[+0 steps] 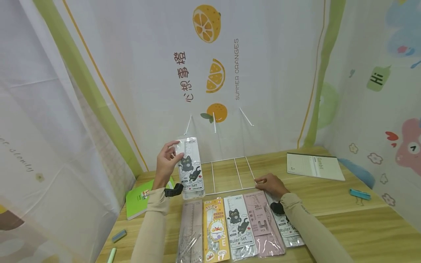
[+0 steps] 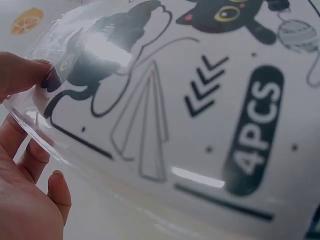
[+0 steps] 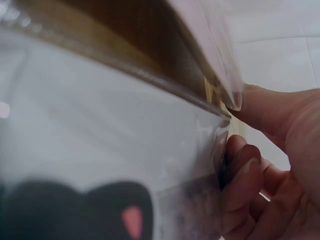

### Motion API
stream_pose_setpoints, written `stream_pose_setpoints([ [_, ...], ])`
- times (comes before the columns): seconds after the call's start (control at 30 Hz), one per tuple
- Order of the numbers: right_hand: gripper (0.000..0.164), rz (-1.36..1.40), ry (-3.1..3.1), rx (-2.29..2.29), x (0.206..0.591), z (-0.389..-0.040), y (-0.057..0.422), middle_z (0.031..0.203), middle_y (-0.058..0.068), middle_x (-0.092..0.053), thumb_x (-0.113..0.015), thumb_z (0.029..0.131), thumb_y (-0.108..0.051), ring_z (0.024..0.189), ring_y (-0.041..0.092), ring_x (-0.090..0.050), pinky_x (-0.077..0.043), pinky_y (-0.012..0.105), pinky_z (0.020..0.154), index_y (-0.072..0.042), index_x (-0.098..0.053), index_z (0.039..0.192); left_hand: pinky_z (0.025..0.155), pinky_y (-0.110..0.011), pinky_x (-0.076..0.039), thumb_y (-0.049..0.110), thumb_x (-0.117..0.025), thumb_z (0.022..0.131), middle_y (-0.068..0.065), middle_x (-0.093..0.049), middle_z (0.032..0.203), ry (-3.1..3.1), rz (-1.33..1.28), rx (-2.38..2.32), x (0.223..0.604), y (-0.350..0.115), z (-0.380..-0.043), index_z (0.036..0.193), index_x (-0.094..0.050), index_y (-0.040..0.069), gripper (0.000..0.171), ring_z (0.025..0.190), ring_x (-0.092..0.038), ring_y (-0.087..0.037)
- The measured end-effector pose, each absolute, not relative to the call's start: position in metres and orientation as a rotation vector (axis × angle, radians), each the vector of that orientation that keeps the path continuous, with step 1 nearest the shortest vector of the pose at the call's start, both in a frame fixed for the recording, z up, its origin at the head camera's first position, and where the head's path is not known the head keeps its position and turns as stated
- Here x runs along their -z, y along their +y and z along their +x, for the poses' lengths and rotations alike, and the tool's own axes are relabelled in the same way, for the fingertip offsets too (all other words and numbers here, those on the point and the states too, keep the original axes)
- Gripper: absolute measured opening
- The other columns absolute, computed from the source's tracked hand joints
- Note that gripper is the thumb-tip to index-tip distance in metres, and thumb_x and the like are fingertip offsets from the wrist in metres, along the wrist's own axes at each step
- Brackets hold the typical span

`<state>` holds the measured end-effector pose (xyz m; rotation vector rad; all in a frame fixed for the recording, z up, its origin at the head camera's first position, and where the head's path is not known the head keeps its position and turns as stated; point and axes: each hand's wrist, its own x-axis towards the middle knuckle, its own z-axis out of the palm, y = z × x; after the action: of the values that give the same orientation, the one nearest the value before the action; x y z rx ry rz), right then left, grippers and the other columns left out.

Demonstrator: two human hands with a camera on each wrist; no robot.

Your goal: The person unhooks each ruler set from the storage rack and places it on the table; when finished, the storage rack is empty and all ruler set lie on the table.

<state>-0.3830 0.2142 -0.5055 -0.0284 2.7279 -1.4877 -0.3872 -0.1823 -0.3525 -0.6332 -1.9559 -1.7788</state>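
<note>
My left hand [image 1: 167, 160] pinches the left edge of a clear-sleeved ruler set [image 1: 192, 164] printed with black cats, its thumb [image 2: 25, 75] on the front. The packet stands upright, its top right by the tip of the left prong [image 1: 188, 125] of a white wire rack [image 1: 225, 190]. My right hand [image 1: 272, 184] grips the rack's near right corner with curled fingers. Close under that hand lie a pink ruler packet [image 1: 263, 223] and another cat ruler set [image 1: 289, 228], both looming large in the right wrist view. Part of the rack's base is hidden behind the held packet.
In front of the rack, a pink packet [image 1: 190, 230], a yellow duck packet [image 1: 216, 230] and a cat ruler set [image 1: 238, 223] lie side by side. A green book [image 1: 138, 201], eraser [image 1: 119, 236] and pale green pen [image 1: 112, 254] lie left; a notebook [image 1: 314, 167] and blue clip [image 1: 360, 194] right.
</note>
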Motion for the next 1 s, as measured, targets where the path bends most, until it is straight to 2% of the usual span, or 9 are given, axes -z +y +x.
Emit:
stream_pose_setpoints([
  [0.2,0.035,-0.024,2.728,1.471,0.507,-0.384,0.214,0.119,0.02,-0.069,-0.078,0.088,-0.016,0.087,0.023,-0.059,-0.048,0.029,0.067,-0.004,-0.073,0.12,0.065,-0.02,-0.04,-0.006,-0.07,0.087,0.001,-0.053,0.079,-1.956,-0.692,1.754,0.35,-0.19,-0.369,0.133,-0.055,-0.002,0.048,0.074,-0.045,-0.01],
  [0.37,0.035,-0.04,2.732,1.461,0.508,-0.386,0.214,0.118,0.02,-0.069,-0.078,0.087,-0.016,0.087,0.023,-0.059,-0.048,0.029,0.067,-0.004,-0.074,0.119,0.063,-0.02,-0.043,-0.004,-0.069,0.089,0.004,-0.06,0.081,-2.046,-0.696,1.764,0.363,-0.209,-0.348,0.132,-0.057,0.005,0.046,0.072,-0.048,-0.008],
  [0.6,0.034,-0.069,2.779,1.389,0.509,-0.388,0.214,0.121,0.02,-0.069,-0.078,0.087,-0.019,0.094,0.025,-0.062,-0.052,0.037,0.076,-0.007,-0.075,0.119,0.066,-0.025,-0.052,0.002,-0.071,0.092,0.005,-0.068,0.086,-2.283,-0.409,1.818,0.403,-0.251,-0.306,0.138,-0.051,0.0,0.05,0.073,-0.058,-0.01],
  [0.73,0.033,-0.114,2.834,1.335,0.51,-0.388,0.215,0.12,0.019,-0.07,-0.079,0.087,-0.02,0.096,0.025,-0.064,-0.053,0.042,0.08,-0.007,-0.076,0.117,0.067,-0.027,-0.053,-0.002,-0.069,0.091,0.0,-0.064,0.078,-2.464,-0.255,1.817,0.426,-0.273,-0.287,0.139,-0.049,-0.003,0.052,0.069,-0.061,-0.012],
  [0.8,0.033,-0.111,2.83,1.341,0.511,-0.389,0.216,0.118,0.018,-0.07,-0.079,0.087,-0.02,0.095,0.025,-0.063,-0.053,0.041,0.078,-0.007,-0.076,0.117,0.067,-0.029,-0.054,-0.003,-0.069,0.091,-0.004,-0.065,0.078,-2.562,-0.194,1.822,0.435,-0.282,-0.281,0.139,-0.049,-0.004,0.052,0.07,-0.063,-0.014],
  [0.97,0.035,-0.095,2.779,1.4,0.513,-0.391,0.221,0.114,0.017,-0.07,-0.078,0.087,-0.02,0.087,0.023,-0.062,-0.051,0.034,0.068,-0.006,-0.075,0.119,0.061,-0.024,-0.047,-0.008,-0.067,0.09,0.0,-0.049,0.065,-2.726,-0.207,1.763,0.453,-0.291,-0.28,0.135,-0.048,-0.011,0.049,0.061,-0.051,-0.009],
  [1.0,0.035,-0.093,2.766,1.417,0.513,-0.392,0.222,0.113,0.017,-0.07,-0.078,0.087,-0.02,0.085,0.023,-0.061,-0.05,0.032,0.066,-0.006,-0.074,0.119,0.059,-0.023,-0.044,-0.009,-0.067,0.089,0.001,-0.042,0.063,-2.743,-0.225,1.74,0.456,-0.291,-0.28,0.134,-0.049,-0.013,0.048,0.058,-0.044,-0.008],
])
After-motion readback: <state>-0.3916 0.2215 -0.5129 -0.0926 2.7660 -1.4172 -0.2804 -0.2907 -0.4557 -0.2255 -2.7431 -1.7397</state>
